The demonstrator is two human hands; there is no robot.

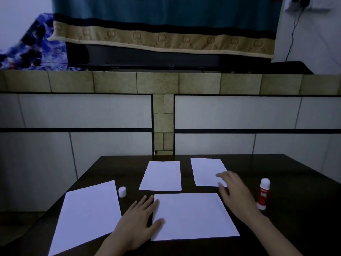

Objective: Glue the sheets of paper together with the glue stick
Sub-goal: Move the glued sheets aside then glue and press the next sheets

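Several white sheets lie on a dark table (287,182). A large sheet (191,215) lies in front of me; my left hand (140,218) rests flat on its left edge, fingers straight. My right hand (234,193) reaches over the lower right corner of a small sheet (206,170) at the back right, fingers spread and touching it. Another small sheet (162,175) lies at the back centre, and a large tilted sheet (86,213) at the left. A red glue stick (263,194) stands upright, uncapped, right of my right hand. Its white cap (122,191) stands between the left and centre sheets.
A tiled wall and ledge (166,82) rise just behind the table. On the ledge a cloth-draped dark screen (147,56) stands. The table's left edge runs diagonally past the tilted sheet.
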